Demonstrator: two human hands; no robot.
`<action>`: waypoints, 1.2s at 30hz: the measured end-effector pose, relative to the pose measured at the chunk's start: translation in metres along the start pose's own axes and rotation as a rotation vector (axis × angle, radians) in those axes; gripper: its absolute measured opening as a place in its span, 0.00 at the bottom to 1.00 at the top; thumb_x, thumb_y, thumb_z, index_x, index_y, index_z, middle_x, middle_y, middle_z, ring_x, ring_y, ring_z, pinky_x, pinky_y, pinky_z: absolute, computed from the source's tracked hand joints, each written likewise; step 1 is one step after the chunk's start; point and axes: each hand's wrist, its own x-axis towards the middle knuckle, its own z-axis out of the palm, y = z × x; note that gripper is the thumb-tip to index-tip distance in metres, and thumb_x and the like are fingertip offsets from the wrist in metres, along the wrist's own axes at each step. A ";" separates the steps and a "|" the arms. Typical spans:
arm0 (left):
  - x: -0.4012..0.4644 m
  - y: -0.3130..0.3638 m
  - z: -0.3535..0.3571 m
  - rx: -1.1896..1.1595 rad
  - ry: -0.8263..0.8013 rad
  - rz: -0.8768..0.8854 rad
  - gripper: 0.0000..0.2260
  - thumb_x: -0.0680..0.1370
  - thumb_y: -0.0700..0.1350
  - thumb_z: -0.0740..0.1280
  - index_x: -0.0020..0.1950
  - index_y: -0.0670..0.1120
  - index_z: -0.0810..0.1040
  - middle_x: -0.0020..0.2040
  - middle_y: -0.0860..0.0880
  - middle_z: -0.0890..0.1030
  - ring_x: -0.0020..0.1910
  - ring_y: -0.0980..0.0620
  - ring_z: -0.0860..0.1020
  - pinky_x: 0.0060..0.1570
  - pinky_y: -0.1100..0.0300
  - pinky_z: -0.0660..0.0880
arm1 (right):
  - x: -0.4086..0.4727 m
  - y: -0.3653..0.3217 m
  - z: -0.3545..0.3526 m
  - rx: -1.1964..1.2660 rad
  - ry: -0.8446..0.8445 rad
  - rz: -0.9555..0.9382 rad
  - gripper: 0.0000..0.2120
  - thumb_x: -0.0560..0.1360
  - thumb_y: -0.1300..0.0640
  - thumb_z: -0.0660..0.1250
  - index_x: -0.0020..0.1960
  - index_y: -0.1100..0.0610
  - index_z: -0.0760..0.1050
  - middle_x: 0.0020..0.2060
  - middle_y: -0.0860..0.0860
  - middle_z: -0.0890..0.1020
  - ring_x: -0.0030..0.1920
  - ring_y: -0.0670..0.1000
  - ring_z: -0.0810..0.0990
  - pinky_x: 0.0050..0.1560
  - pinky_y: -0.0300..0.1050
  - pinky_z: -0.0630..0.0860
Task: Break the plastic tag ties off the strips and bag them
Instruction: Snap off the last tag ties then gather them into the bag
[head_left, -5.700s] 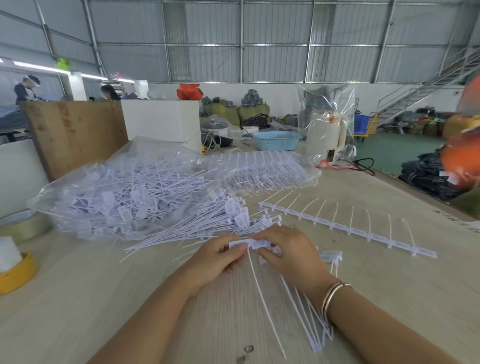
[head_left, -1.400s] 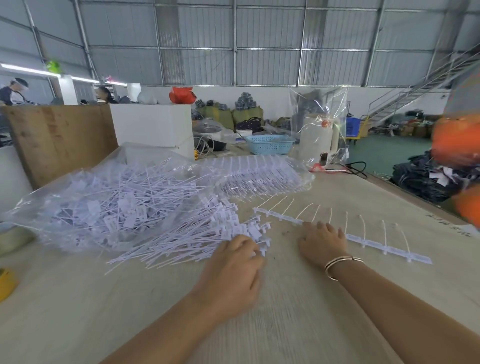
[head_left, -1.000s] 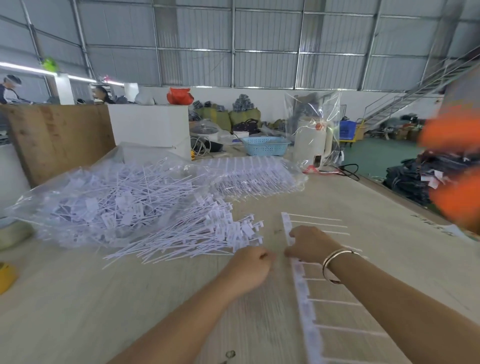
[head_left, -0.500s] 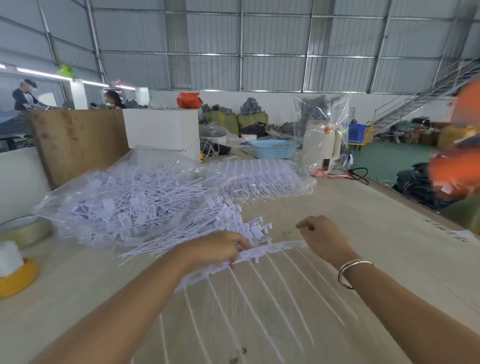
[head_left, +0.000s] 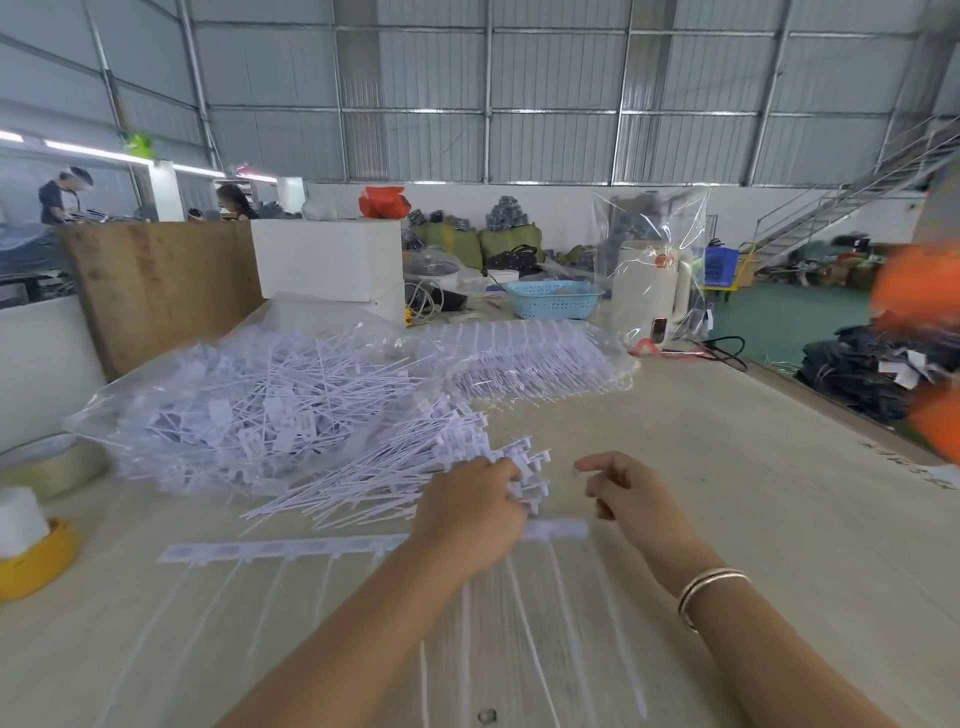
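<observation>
Fresh strip (head_left: 291, 550) lies across lower centre of frame, ties trailing toward me. My left hand (head_left: 467, 519) covers its bar, grip hidden: cannot tell. Right hand (head_left: 631, 499) hovers just beside, loosely curled, empty. Risk: one-handed pull drags loose pile (head_left: 395, 473).

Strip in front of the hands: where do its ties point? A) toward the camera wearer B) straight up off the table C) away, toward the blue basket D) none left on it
A: the strip lies crosswise on the table under the left hand, and its thin ties run down toward the wearer.
</observation>
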 end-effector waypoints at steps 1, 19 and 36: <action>0.001 0.005 0.002 -0.043 0.000 0.026 0.14 0.79 0.46 0.54 0.61 0.51 0.73 0.57 0.51 0.78 0.49 0.50 0.75 0.48 0.56 0.69 | -0.004 -0.003 0.003 0.003 -0.023 -0.005 0.14 0.74 0.70 0.59 0.48 0.56 0.78 0.30 0.50 0.75 0.25 0.43 0.72 0.31 0.34 0.70; -0.010 -0.018 0.020 -0.027 0.042 0.176 0.10 0.79 0.54 0.57 0.48 0.50 0.74 0.39 0.57 0.73 0.39 0.54 0.72 0.40 0.57 0.64 | -0.021 -0.013 0.004 -0.598 -0.204 -0.526 0.07 0.69 0.61 0.71 0.47 0.57 0.79 0.40 0.48 0.76 0.38 0.39 0.71 0.39 0.29 0.64; -0.013 -0.027 0.011 -0.522 -0.033 0.218 0.02 0.77 0.47 0.67 0.45 0.51 0.78 0.37 0.55 0.82 0.34 0.61 0.76 0.35 0.66 0.67 | -0.028 -0.021 0.005 -0.419 -0.226 -0.541 0.05 0.75 0.57 0.67 0.45 0.54 0.82 0.33 0.39 0.76 0.36 0.38 0.75 0.42 0.34 0.69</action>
